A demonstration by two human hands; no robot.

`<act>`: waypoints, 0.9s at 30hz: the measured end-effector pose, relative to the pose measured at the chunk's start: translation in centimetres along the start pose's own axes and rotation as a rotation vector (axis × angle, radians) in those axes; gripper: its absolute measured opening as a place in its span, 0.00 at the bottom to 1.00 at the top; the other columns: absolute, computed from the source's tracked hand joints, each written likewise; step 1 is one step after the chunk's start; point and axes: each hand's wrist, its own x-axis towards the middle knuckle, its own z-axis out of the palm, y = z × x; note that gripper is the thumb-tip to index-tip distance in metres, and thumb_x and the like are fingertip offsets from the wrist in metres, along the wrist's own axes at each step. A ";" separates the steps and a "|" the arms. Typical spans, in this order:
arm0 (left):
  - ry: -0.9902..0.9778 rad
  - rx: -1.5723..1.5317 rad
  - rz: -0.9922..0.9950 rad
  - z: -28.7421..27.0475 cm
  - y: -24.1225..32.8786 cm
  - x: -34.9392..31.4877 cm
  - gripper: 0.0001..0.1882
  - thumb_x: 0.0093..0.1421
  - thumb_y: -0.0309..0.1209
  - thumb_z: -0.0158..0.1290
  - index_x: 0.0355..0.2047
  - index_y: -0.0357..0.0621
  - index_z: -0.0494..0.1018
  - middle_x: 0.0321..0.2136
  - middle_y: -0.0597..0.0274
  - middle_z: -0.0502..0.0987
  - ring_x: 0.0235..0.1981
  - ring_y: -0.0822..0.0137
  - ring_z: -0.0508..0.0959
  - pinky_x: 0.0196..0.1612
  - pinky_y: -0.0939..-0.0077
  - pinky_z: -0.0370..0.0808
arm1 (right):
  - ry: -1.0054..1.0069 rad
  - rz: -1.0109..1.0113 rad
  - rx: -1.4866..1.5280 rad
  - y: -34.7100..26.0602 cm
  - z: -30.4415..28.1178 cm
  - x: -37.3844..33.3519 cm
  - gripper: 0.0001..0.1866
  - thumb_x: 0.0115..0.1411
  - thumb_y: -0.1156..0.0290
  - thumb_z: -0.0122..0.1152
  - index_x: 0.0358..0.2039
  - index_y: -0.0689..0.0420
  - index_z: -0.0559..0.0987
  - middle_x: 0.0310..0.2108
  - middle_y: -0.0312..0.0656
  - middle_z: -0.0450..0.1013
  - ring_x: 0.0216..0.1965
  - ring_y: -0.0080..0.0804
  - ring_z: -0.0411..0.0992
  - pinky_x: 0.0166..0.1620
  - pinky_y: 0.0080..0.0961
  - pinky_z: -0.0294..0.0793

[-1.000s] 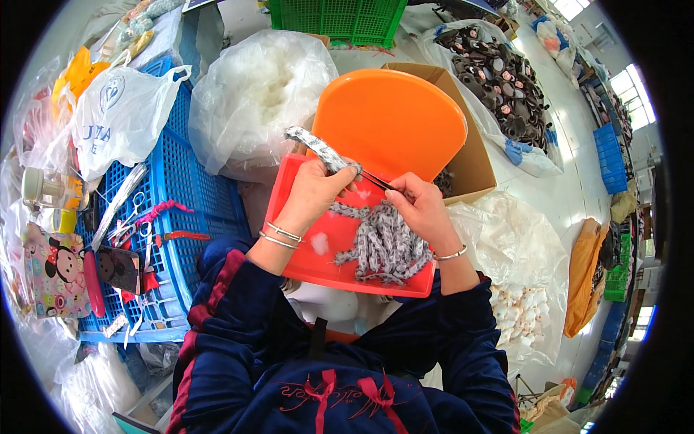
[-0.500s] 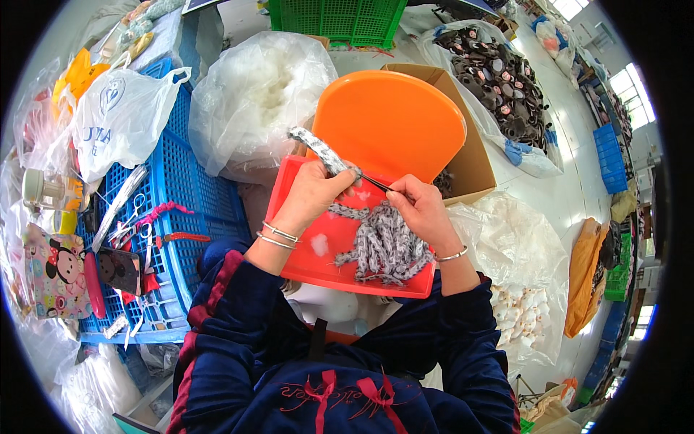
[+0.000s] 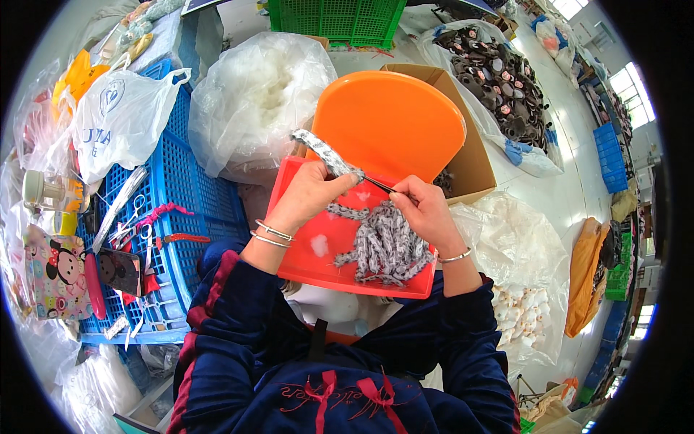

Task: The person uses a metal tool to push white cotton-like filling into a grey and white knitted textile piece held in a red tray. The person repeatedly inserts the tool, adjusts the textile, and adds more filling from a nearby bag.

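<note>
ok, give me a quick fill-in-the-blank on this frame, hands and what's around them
1. The left hand pinches a grey knitted ____.
2. The right hand holds a thin dark tool whose tip points at the ____ hand.
3. The pile of grey pieces lies in a ____ tray.
4. Scissors lie on the ____ crate at the person's left.

Missing words: strip; left; red; blue
</note>
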 end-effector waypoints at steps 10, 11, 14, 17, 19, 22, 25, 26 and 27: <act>0.018 0.022 0.066 0.2 -0.3 0.0 0.10 0.61 0.34 0.57 0.29 0.38 0.79 0.18 0.72 0.74 0.19 0.82 0.70 0.23 0.85 0.65 | -0.023 -0.008 -0.025 -0.6 -0.4 -0.1 0.05 0.60 0.75 0.60 0.29 0.63 0.74 0.21 0.42 0.72 0.22 0.30 0.70 0.27 0.25 0.67; 0.013 0.025 0.061 0.1 -0.5 0.1 0.11 0.61 0.34 0.57 0.29 0.38 0.79 0.18 0.72 0.74 0.19 0.82 0.70 0.23 0.85 0.65 | -0.027 -0.003 -0.026 -0.7 -0.4 -0.1 0.06 0.60 0.75 0.60 0.29 0.63 0.74 0.21 0.42 0.72 0.22 0.31 0.70 0.27 0.25 0.67; 0.003 0.028 0.051 0.0 -1.0 0.4 0.12 0.61 0.35 0.58 0.27 0.38 0.78 0.18 0.71 0.74 0.20 0.82 0.70 0.23 0.85 0.65 | -0.040 -0.014 -0.034 -0.8 -0.4 -0.2 0.06 0.60 0.75 0.61 0.29 0.62 0.74 0.21 0.42 0.72 0.23 0.31 0.71 0.28 0.25 0.67; -0.010 0.026 0.051 -0.1 -0.7 0.2 0.14 0.60 0.37 0.60 0.25 0.39 0.78 0.18 0.71 0.74 0.20 0.82 0.70 0.23 0.85 0.66 | -0.043 -0.012 -0.026 -0.8 -0.5 -0.3 0.06 0.60 0.74 0.61 0.29 0.62 0.74 0.21 0.42 0.72 0.23 0.31 0.71 0.28 0.26 0.67; -0.032 0.036 0.043 -0.2 -0.4 0.2 0.15 0.59 0.39 0.61 0.24 0.39 0.78 0.18 0.71 0.74 0.19 0.82 0.69 0.22 0.84 0.66 | -0.057 -0.013 -0.023 -0.8 -0.6 -0.3 0.06 0.60 0.74 0.61 0.29 0.62 0.74 0.21 0.42 0.72 0.23 0.31 0.71 0.28 0.25 0.67; -0.085 0.080 0.056 -0.7 -0.2 0.0 0.14 0.59 0.38 0.61 0.24 0.39 0.78 0.18 0.71 0.74 0.19 0.82 0.70 0.22 0.84 0.66 | -0.087 0.006 -0.008 -1.1 -0.6 -0.3 0.06 0.59 0.74 0.61 0.29 0.62 0.75 0.21 0.41 0.72 0.23 0.30 0.71 0.28 0.25 0.68; -0.127 0.003 0.062 -0.5 -0.3 -0.2 0.13 0.59 0.36 0.61 0.26 0.39 0.79 0.18 0.71 0.75 0.20 0.82 0.71 0.23 0.84 0.67 | -0.096 0.024 -0.015 -1.3 -0.7 -0.5 0.05 0.59 0.75 0.61 0.29 0.62 0.75 0.21 0.41 0.72 0.23 0.30 0.71 0.28 0.25 0.68; -0.124 0.031 0.032 -0.7 0.0 -0.2 0.12 0.59 0.35 0.61 0.26 0.39 0.79 0.19 0.70 0.75 0.21 0.82 0.72 0.24 0.85 0.68 | -0.092 0.026 -0.022 -1.3 -0.7 -0.5 0.05 0.59 0.75 0.61 0.29 0.62 0.75 0.21 0.41 0.72 0.23 0.29 0.70 0.28 0.25 0.68; -0.121 0.059 0.002 -1.1 0.7 -0.4 0.12 0.59 0.35 0.61 0.26 0.39 0.79 0.19 0.69 0.76 0.21 0.82 0.73 0.24 0.85 0.69 | -0.089 0.025 -0.014 -1.3 -0.8 -0.5 0.05 0.59 0.75 0.61 0.29 0.62 0.75 0.21 0.41 0.72 0.22 0.29 0.70 0.28 0.25 0.67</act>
